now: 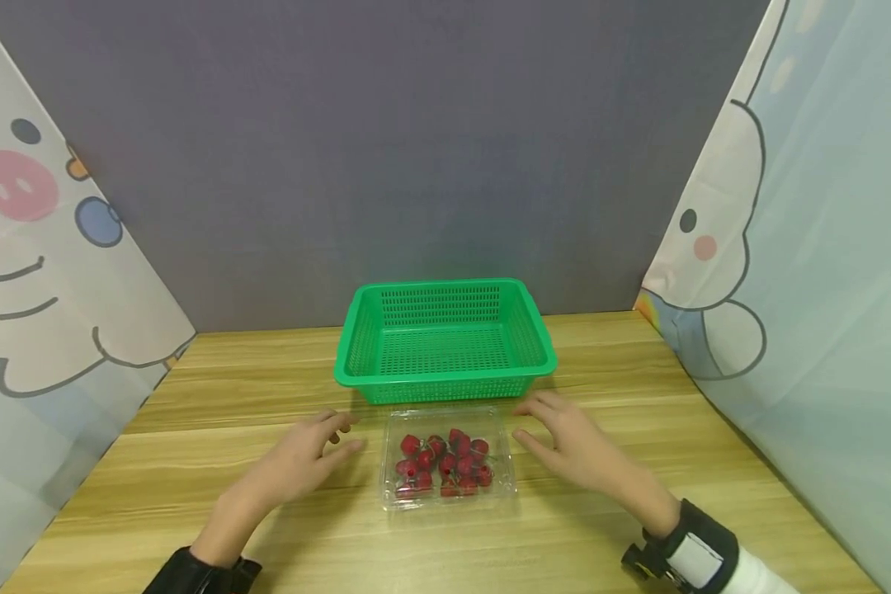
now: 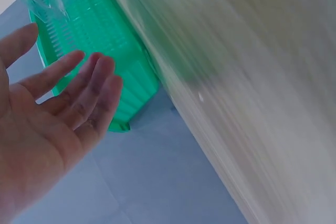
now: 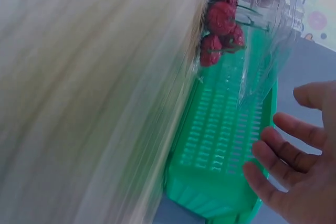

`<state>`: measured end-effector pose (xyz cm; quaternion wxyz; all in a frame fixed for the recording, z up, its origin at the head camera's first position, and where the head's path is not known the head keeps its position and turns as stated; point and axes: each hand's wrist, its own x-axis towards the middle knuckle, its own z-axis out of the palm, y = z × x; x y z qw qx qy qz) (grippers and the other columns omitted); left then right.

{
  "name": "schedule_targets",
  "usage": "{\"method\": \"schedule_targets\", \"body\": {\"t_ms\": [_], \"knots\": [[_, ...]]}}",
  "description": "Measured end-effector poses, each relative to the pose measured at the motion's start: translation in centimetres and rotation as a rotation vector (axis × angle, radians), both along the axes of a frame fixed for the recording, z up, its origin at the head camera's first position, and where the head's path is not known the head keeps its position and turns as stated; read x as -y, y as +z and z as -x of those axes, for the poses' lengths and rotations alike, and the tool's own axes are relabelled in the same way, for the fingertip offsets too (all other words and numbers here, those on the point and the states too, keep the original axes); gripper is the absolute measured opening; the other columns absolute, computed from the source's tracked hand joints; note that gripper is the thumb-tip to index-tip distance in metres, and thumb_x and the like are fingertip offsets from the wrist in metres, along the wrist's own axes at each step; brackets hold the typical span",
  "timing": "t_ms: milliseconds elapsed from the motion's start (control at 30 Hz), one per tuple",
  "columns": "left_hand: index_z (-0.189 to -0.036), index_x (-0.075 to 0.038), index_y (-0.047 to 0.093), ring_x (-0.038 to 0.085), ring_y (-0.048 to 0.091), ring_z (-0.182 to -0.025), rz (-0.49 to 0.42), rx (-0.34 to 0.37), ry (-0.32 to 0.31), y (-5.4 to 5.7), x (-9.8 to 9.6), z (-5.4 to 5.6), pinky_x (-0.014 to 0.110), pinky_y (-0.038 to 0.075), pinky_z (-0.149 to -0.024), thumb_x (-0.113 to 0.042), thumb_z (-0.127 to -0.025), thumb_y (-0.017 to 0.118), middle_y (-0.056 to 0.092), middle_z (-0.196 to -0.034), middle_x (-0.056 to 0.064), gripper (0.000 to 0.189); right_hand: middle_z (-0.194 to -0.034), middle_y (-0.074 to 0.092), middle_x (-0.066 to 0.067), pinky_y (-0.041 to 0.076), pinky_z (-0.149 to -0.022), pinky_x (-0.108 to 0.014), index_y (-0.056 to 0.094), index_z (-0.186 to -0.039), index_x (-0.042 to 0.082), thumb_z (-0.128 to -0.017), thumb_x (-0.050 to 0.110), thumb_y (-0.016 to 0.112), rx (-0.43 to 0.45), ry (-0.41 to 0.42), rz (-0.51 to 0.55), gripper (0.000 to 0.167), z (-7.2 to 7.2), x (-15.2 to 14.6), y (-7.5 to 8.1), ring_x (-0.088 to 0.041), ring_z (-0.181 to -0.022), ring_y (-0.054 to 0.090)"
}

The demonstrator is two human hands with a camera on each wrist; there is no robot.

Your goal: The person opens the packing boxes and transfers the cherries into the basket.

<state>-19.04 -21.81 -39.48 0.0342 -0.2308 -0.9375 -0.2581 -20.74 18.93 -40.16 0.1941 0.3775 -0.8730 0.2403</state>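
A clear plastic clamshell box lies on the table between both hands. Inside it are several red, cherry-like fruits with thin green stems, also visible as red fruits in the right wrist view. To the box's left hovers my left hand, fingers loosely spread and a small gap short of the box. On the opposite side, my right hand has its fingertips close to the box's upper right edge. Both wrist views show relaxed fingers with nothing in them.
Right behind the box stands a green slotted plastic basket with nothing in it. A grey wall closes off the back of the wooden table. Cartoon-printed curtains hang along both sides.
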Motion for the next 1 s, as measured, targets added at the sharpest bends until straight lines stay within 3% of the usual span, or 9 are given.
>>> {"method": "schedule_targets", "body": {"t_ms": [133,300,433,533,700,1000], "knots": [[-0.128,0.002,0.066,0.026,0.065,-0.099,0.001,-0.004,-0.051,-0.2,-0.3,-0.2,0.043,0.057,-0.081,-0.026,-0.106,0.06,0.067,-0.121,0.014,0.036,-0.124,0.061,-0.005,0.055,-0.094,-0.045,0.066,-0.124,0.004,-0.095,0.023,0.075,0.029,0.025,-0.012,0.035,-0.4,0.7,0.1,-0.022,-0.116,0.059],[-0.128,0.004,0.066,0.031,0.066,-0.109,0.0,-0.015,-0.102,-0.5,-0.6,0.1,0.052,0.054,-0.093,-0.018,-0.108,0.053,0.067,-0.124,0.016,0.032,-0.144,0.051,-0.009,0.049,-0.103,-0.051,0.059,-0.138,0.008,-0.097,0.034,0.074,0.061,0.094,-0.03,0.051,-0.5,1.5,0.2,-0.028,-0.132,0.05],[-0.127,0.002,0.067,0.025,0.067,-0.103,0.007,0.004,-0.124,-0.6,-1.0,0.5,0.047,0.056,-0.089,-0.015,-0.107,0.055,0.069,-0.123,0.013,0.029,-0.153,0.044,-0.008,0.046,-0.106,-0.055,0.056,-0.143,0.012,-0.095,0.048,0.072,0.055,0.135,-0.064,0.062,-0.4,2.1,0.0,-0.03,-0.14,0.043],[-0.128,0.001,0.067,0.017,0.065,-0.095,0.012,0.04,-0.143,-0.6,-1.3,0.6,0.04,0.057,-0.082,-0.017,-0.107,0.056,0.07,-0.118,0.01,0.03,-0.157,0.04,-0.009,0.043,-0.108,-0.058,0.056,-0.144,0.011,-0.095,0.055,0.069,0.047,0.163,-0.082,0.067,-0.4,2.5,-0.4,-0.032,-0.144,0.039],[-0.131,0.0,0.065,0.015,0.064,-0.094,0.004,0.09,-0.158,-0.2,-1.9,0.9,0.037,0.056,-0.078,-0.022,-0.109,0.053,0.07,-0.113,0.003,0.034,-0.16,0.037,-0.01,0.039,-0.11,-0.061,0.056,-0.144,0.01,-0.096,0.059,0.064,0.04,0.2,-0.094,0.069,-0.5,3.2,-0.6,-0.035,-0.146,0.035],[-0.131,0.002,0.064,0.015,0.065,-0.093,-0.007,0.072,-0.18,-0.1,-2.4,1.1,0.037,0.057,-0.079,-0.019,-0.108,0.054,0.07,-0.114,0.006,0.034,-0.161,0.036,-0.011,0.041,-0.11,-0.058,0.057,-0.145,0.008,-0.096,0.06,0.063,0.075,0.226,-0.165,0.072,-0.7,3.7,-0.1,-0.032,-0.146,0.036]]}}
